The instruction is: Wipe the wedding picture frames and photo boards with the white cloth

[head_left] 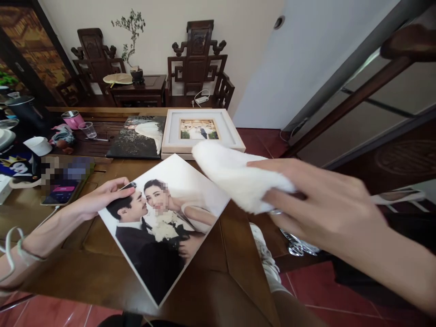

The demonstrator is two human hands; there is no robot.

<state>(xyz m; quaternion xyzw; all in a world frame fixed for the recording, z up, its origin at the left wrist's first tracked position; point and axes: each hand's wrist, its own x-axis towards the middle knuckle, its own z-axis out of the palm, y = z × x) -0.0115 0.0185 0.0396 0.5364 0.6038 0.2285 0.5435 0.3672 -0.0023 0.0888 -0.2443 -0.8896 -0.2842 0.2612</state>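
Observation:
A large frameless wedding photo panel [184,190] lies tilted on the dark wooden table [211,268], one corner hanging past the near edge. My left hand [97,200] rests on its left edge, fingers flat on the picture's upper left corner. My right hand [320,209] is raised above the table's right side and grips a folded white cloth [235,175], whose free end hangs over the panel's upper right corner.
Behind the panel lie a dark photo canvas [138,136] and a white framed photo [200,129]. A phone [59,190], a pink cup [73,119], a plastic cup [89,129] and a white bowl [39,145] crowd the left. Carved chairs [197,63] stand by the wall.

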